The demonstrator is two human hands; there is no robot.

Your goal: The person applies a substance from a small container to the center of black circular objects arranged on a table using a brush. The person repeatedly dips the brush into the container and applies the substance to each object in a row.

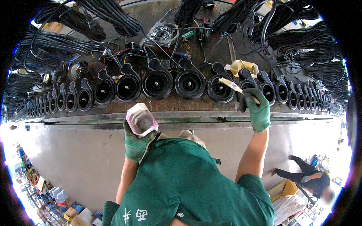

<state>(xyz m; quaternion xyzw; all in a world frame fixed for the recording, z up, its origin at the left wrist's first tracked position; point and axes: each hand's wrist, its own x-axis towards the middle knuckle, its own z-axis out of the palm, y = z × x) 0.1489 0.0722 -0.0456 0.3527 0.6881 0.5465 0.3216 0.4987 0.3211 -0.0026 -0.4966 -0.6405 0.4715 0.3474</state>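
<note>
The person wears a dark green short-sleeved shirt (184,180) with white markings (135,215) at its near left, beige legwear (193,138) showing beyond its far edge, and darker-fingered green gloves (261,121) on left hand (136,145) and right hand (256,110).

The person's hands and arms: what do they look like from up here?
The left hand and right hand wear green gloves, darker toward the fingers. Both forearms are bare, and the sleeves are short and dark green.
</note>
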